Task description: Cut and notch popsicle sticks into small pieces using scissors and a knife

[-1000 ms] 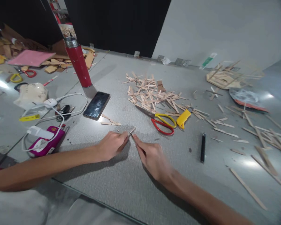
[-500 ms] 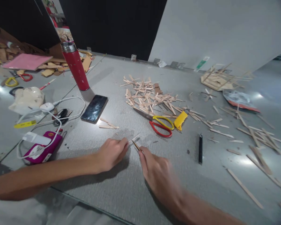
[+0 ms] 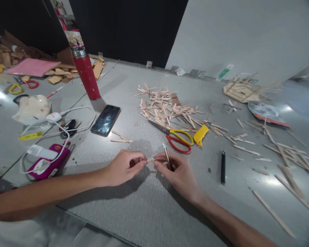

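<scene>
A small piece of wooden stick (image 3: pixel 150 160) is pinched between the fingertips of both hands, just above the grey table. My left hand (image 3: pixel 125 168) is closed on its left end with thumb and index finger. On the other end, the thumb and index finger of my right hand (image 3: pixel 179 175) are pressed together. A slim craft knife (image 3: pixel 167 154) is tucked in that same hand, its pale pointed tip facing up and away; the palm hides the rest. Beyond the hands lie large scissors (image 3: pixel 179 140) with red and yellow handles and a yellow cutter (image 3: pixel 201 134).
A heap of wooden sticks (image 3: pixel 167 106) lies mid-table, with more scattered rightward. At left stand a red flask (image 3: pixel 86 75), a phone (image 3: pixel 105 120), and a purple power strip (image 3: pixel 51 161) with white cables. A black pen-like object (image 3: pixel 222 167) and a stick model (image 3: pixel 240 91) are to the right.
The knife has swung from pointing at my left hand to pointing upward in my right hand. My right fingers have come to the wooden piece and now pinch it alongside my left.
</scene>
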Action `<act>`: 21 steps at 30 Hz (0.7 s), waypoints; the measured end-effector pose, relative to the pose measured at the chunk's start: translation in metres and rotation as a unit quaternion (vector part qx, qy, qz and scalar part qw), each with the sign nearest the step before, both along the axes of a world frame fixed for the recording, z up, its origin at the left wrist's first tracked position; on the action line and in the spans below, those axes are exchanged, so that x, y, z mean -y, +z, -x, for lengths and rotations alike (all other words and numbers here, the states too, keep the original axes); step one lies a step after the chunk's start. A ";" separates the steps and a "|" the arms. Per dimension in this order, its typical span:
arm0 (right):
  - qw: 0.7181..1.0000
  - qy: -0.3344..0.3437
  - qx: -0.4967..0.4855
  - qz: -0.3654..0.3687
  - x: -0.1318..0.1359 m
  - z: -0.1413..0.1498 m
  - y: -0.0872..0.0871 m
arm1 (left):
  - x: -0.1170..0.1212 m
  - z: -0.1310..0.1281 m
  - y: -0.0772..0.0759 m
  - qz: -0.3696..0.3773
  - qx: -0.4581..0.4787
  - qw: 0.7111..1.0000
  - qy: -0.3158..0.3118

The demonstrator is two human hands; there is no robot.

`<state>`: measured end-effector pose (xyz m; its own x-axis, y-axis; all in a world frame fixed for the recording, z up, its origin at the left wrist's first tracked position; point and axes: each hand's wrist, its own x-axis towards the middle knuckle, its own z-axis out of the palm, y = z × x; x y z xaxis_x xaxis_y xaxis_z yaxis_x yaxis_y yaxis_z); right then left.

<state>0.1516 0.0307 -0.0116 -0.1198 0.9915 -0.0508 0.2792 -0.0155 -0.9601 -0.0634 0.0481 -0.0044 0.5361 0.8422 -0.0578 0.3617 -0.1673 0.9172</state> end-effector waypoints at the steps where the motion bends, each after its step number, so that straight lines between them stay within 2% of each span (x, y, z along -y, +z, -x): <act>1: 1.000 0.007 -0.020 0.018 0.002 0.002 -0.001 | 0.001 -0.001 0.000 0.024 0.016 1.000 -0.003; 6: 0.996 -0.001 -0.072 0.045 0.010 0.008 -0.002 | 0.007 -0.005 -0.001 0.119 0.095 0.988 0.006; 11: 0.992 -0.013 -0.100 0.074 0.011 0.015 0.000 | 0.011 -0.008 -0.001 0.141 0.107 0.984 0.030; 16: 0.985 -0.024 -0.123 0.118 0.013 0.022 0.001 | 0.015 -0.011 -0.003 0.073 0.107 0.990 0.061; 21: 0.981 -0.023 -0.140 0.132 0.014 0.024 0.000 | 0.018 -0.010 -0.008 -0.029 0.069 0.996 0.054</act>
<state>0.1278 0.0163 -0.0118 -0.1204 0.9531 -0.2775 -0.0013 -0.2797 -0.9601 -0.0529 0.0300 -0.0121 0.4409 0.8955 0.0608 0.2527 -0.1888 0.9490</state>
